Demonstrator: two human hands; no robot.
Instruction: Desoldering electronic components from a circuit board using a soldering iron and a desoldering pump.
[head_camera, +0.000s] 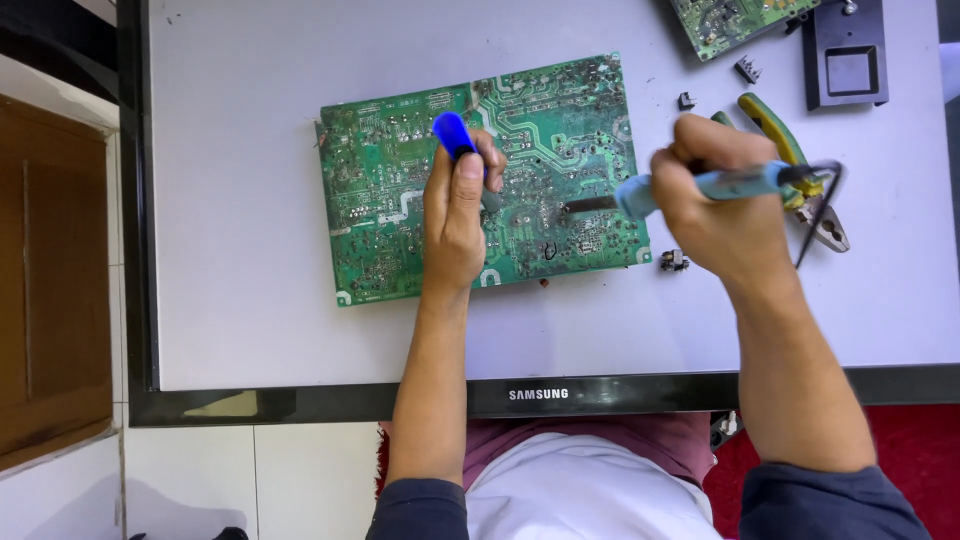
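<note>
While the soldering iron (690, 187) meets the green circuit board (480, 180), keep tip flat on one joint, hold steady, bring the blue-capped tool (457, 135) close beside the same spot. Avoid dragging across neighbouring traces. Keep wrists low, board pressed still.

Lying solder side up near the middle of the pale grey work surface (250, 300), tilted slightly, edges free. Dull green, dirty, dense with small silvery joints and pale wide traces; dark smudges around the lower right, where the metal tip touches.

Left hand (455, 215) closed around the blue-capped tool, heel resting on the board. Right hand (715, 190) clenched on the light blue handle of the iron, cord trailing off to the right.

Just right of the hand: yellow-green pliers (790, 160), partly hidden behind the handle. Small loose components (673, 261) near the board's right edge. Farther up, a second circuit board (730, 20) and a black block (845, 60) at the top right corner.
</note>
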